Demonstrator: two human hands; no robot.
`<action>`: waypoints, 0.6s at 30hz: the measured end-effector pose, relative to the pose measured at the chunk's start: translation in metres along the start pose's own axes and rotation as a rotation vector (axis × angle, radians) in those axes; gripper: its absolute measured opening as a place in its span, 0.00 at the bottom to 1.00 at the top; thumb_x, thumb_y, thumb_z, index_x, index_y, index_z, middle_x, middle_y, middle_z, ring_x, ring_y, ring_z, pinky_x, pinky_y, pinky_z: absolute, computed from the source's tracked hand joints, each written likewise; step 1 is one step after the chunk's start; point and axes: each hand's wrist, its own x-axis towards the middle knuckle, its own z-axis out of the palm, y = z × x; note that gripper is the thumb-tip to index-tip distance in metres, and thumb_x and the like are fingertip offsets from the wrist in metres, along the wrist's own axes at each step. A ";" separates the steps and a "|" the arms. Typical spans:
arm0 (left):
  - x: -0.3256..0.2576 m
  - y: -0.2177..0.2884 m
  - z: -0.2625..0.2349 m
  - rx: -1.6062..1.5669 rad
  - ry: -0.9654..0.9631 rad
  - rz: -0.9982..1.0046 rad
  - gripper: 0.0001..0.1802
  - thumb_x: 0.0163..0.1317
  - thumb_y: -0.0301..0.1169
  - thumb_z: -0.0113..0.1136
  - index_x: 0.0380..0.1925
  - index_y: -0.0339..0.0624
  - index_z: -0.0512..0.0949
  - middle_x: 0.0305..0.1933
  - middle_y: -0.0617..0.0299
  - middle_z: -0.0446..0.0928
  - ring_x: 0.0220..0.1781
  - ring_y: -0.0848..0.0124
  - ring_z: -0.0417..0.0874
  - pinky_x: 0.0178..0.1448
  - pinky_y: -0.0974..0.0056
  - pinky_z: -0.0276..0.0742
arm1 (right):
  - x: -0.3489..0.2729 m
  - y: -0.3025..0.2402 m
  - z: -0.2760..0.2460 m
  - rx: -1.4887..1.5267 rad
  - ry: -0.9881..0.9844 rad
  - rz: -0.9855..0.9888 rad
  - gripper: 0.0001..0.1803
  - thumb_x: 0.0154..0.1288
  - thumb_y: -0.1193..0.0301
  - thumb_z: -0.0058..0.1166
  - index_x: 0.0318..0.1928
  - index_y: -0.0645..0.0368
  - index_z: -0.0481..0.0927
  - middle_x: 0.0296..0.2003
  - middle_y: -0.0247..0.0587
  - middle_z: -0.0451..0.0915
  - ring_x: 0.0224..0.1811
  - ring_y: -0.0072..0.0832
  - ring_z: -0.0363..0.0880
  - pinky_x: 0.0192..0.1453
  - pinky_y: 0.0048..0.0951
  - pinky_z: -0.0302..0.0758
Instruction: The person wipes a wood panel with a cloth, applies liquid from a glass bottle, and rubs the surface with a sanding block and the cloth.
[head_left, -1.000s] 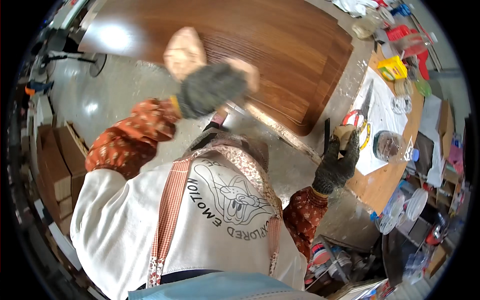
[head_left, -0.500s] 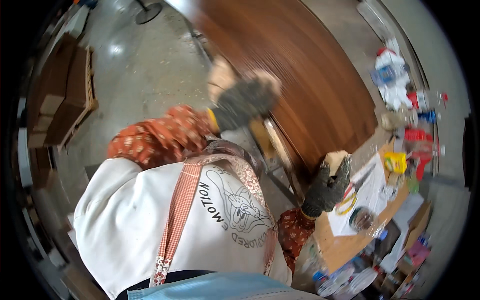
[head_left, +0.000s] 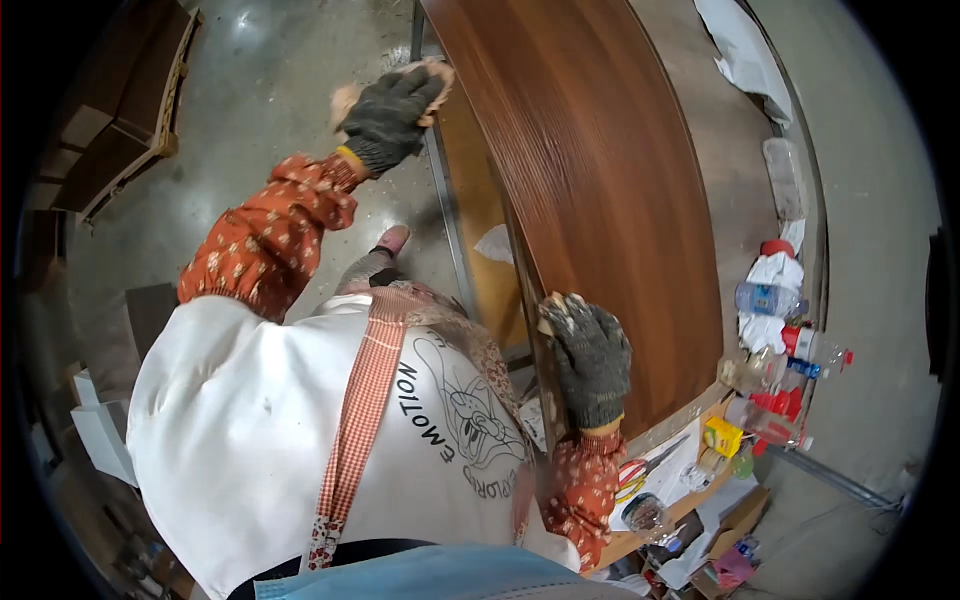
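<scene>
A long dark-brown wood-grain panel runs from the top of the view down toward my right side. My left hand, in a dark grey work glove, is closed on a crumpled pinkish-beige cloth. It is off the panel's left edge, over the floor. My right hand, gloved alike, rests at the panel's near left edge. A pale tan piece shows at its fingertips, mostly hidden, and I cannot make out its kind.
Beneath the panel stands a metal frame. Scissors, a clear jar and a yellow box lie on a side board to the right. Several plastic bottles line the far right. Brown cartons stand at the left.
My left hand has swung left and away from the panel with the cloth. My right hand has moved left and slightly up, from the panel's near end to its left edge. The view has shifted.
</scene>
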 end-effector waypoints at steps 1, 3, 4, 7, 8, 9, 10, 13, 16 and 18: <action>-0.003 -0.019 -0.003 -0.038 -0.025 -0.035 0.44 0.41 0.34 0.68 0.64 0.54 0.66 0.66 0.56 0.67 0.61 0.53 0.70 0.63 0.55 0.67 | 0.026 0.000 0.002 0.057 -0.030 -0.055 0.21 0.57 0.69 0.57 0.53 0.42 0.79 0.53 0.30 0.77 0.55 0.35 0.74 0.59 0.38 0.69; -0.017 -0.052 0.002 -0.101 -0.014 -0.110 0.35 0.48 0.34 0.62 0.61 0.53 0.69 0.63 0.55 0.69 0.58 0.52 0.72 0.61 0.54 0.69 | 0.085 -0.002 -0.002 0.023 -0.154 -0.137 0.19 0.61 0.66 0.54 0.54 0.42 0.78 0.53 0.29 0.77 0.53 0.36 0.75 0.57 0.38 0.71; -0.028 -0.058 0.007 -0.133 0.012 -0.142 0.31 0.50 0.33 0.59 0.59 0.52 0.71 0.62 0.55 0.71 0.56 0.51 0.73 0.59 0.54 0.70 | 0.111 0.003 0.001 0.018 -0.181 -0.141 0.19 0.61 0.66 0.54 0.54 0.42 0.78 0.53 0.29 0.77 0.53 0.36 0.75 0.57 0.38 0.71; -0.055 -0.073 0.030 -0.218 -0.097 -0.289 0.29 0.53 0.32 0.58 0.59 0.55 0.71 0.61 0.56 0.71 0.57 0.52 0.73 0.60 0.53 0.70 | 0.186 0.013 0.015 0.091 -0.101 -0.319 0.18 0.62 0.67 0.51 0.53 0.42 0.78 0.53 0.29 0.78 0.51 0.36 0.75 0.55 0.39 0.71; -0.065 -0.079 0.039 -0.233 -0.115 -0.339 0.29 0.53 0.31 0.58 0.59 0.55 0.71 0.61 0.56 0.72 0.57 0.52 0.73 0.61 0.53 0.70 | 0.218 0.015 0.019 0.172 -0.120 -0.327 0.18 0.62 0.68 0.50 0.53 0.42 0.78 0.53 0.30 0.78 0.50 0.35 0.75 0.54 0.39 0.71; -0.071 -0.083 0.043 -0.208 -0.129 -0.345 0.29 0.53 0.32 0.58 0.59 0.54 0.72 0.61 0.56 0.72 0.57 0.53 0.73 0.61 0.54 0.69 | 0.249 0.022 0.032 0.221 -0.126 -0.361 0.17 0.62 0.67 0.50 0.53 0.42 0.79 0.51 0.31 0.79 0.49 0.36 0.76 0.54 0.39 0.72; -0.076 -0.082 0.044 -0.186 -0.143 -0.355 0.29 0.53 0.32 0.59 0.59 0.54 0.72 0.61 0.56 0.72 0.58 0.54 0.73 0.62 0.54 0.69 | 0.279 0.031 0.041 0.267 -0.135 -0.396 0.17 0.62 0.67 0.51 0.52 0.43 0.79 0.50 0.32 0.80 0.48 0.37 0.76 0.54 0.38 0.72; -0.079 -0.096 0.053 -0.163 -0.212 -0.456 0.29 0.54 0.33 0.60 0.59 0.53 0.72 0.60 0.56 0.73 0.59 0.55 0.72 0.63 0.55 0.68 | 0.358 0.043 0.077 0.217 -0.030 -0.511 0.17 0.63 0.67 0.50 0.52 0.43 0.79 0.45 0.35 0.81 0.45 0.39 0.77 0.51 0.38 0.73; -0.071 -0.101 0.052 -0.173 -0.235 -0.544 0.28 0.55 0.35 0.60 0.59 0.52 0.71 0.60 0.55 0.73 0.59 0.55 0.72 0.63 0.56 0.68 | 0.389 0.038 0.077 0.095 -0.045 -0.461 0.16 0.63 0.67 0.50 0.51 0.44 0.80 0.41 0.37 0.82 0.41 0.41 0.77 0.48 0.41 0.74; -0.088 -0.105 0.046 -0.165 -0.231 -0.667 0.27 0.56 0.35 0.60 0.59 0.52 0.71 0.59 0.55 0.73 0.59 0.55 0.72 0.63 0.56 0.68 | 0.380 0.026 0.068 0.119 -0.084 -0.544 0.15 0.63 0.64 0.50 0.50 0.44 0.80 0.38 0.38 0.82 0.39 0.42 0.77 0.45 0.42 0.75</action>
